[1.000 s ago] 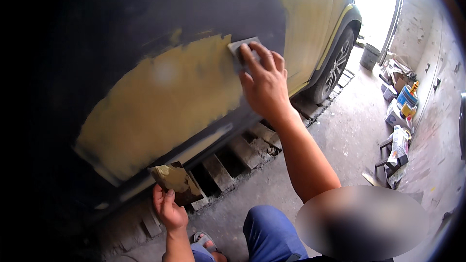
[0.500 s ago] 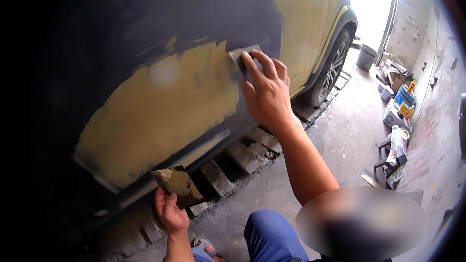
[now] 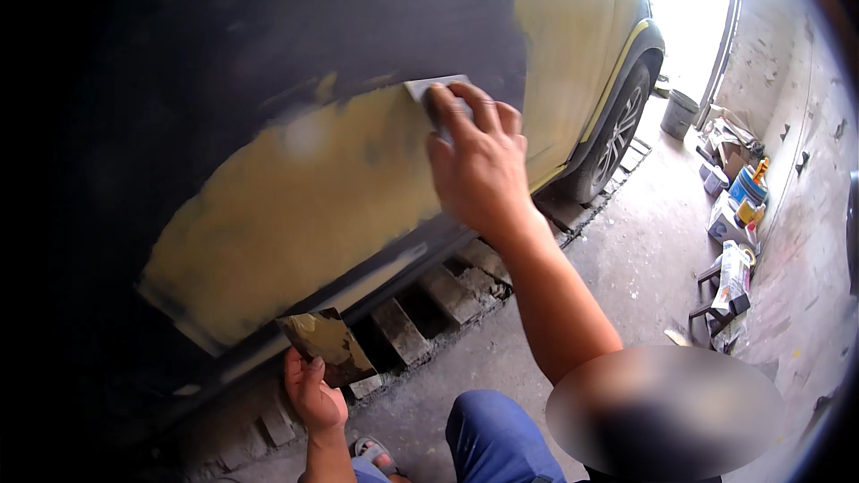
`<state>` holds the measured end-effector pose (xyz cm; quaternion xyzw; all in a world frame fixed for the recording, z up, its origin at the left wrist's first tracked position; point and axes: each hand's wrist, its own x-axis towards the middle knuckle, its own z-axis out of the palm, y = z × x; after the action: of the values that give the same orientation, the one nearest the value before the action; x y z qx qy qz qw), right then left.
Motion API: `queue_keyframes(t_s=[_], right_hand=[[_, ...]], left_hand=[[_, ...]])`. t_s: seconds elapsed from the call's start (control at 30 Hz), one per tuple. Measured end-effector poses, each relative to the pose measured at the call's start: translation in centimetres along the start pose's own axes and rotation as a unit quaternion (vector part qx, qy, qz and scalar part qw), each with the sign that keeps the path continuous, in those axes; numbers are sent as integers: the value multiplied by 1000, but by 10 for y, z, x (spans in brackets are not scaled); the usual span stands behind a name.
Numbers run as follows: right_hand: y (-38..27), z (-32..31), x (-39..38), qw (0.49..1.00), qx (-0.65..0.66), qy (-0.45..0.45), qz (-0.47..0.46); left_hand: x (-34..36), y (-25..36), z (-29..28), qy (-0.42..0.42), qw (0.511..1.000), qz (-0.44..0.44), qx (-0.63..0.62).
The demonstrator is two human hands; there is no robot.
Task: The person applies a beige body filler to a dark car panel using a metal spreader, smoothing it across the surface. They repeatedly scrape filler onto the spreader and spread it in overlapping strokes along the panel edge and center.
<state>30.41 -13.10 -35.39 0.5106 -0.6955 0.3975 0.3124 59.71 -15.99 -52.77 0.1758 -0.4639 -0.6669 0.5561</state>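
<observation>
A dark car door panel [image 3: 385, 18] fills the left and middle, with a broad patch of yellowish body filler [image 3: 295, 206] low on it. My right hand [image 3: 483, 156] is closed on a flat putty spreader [image 3: 420, 88], pressed at the upper right edge of the patch; my fingers cover much of the spreader. Lower down, my left hand [image 3: 313, 394] grips a dark square putty plate [image 3: 331, 344] smeared with yellowish filler. That plate is tilted below the patch, near the sill. A second area of filler [image 3: 573, 45] covers the panel toward the wheel.
The car's wheel [image 3: 617, 139] stands at the right, past a row of blocks [image 3: 403, 331] under the sill. Along the wall are a grey bucket [image 3: 680, 114], paint tins [image 3: 747, 186], a box [image 3: 727, 219] and a small dark stool [image 3: 720, 313]. My bent knee [image 3: 501, 434] is below.
My right hand and the spreader have moved a little left along the top edge of the filler, covering the dark gap there. The left hand with the plate stays nearly still.
</observation>
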Motion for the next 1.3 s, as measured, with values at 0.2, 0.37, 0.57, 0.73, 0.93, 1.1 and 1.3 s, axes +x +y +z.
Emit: queue_keyframes(t_s=[0.2,0.37,0.57,0.73,0.93,1.1,1.3], right_hand=[[-9,20,-28,999,-17,-42,-1],[21,-7,-8,999,-8,-12,31],[33,16,-9,999,-28,-22,-36],[45,42,-55,998,-19,-46,-34],[51,61,-97,997,3,-79,-10],[54,61,-118,995,9,-101,0],[54,44,-143,986,-2,-169,17]], left_hand=[[3,-8,1,16,1000,-2,13],[5,-8,2,10,1000,-1,11],[3,-14,5,22,1000,-11,-8],[3,-15,-1,5,1000,-11,-3],[3,-19,3,9,1000,-17,8],[1,-15,14,16,1000,-20,-5],[0,-17,22,-1,1000,-22,-22]])
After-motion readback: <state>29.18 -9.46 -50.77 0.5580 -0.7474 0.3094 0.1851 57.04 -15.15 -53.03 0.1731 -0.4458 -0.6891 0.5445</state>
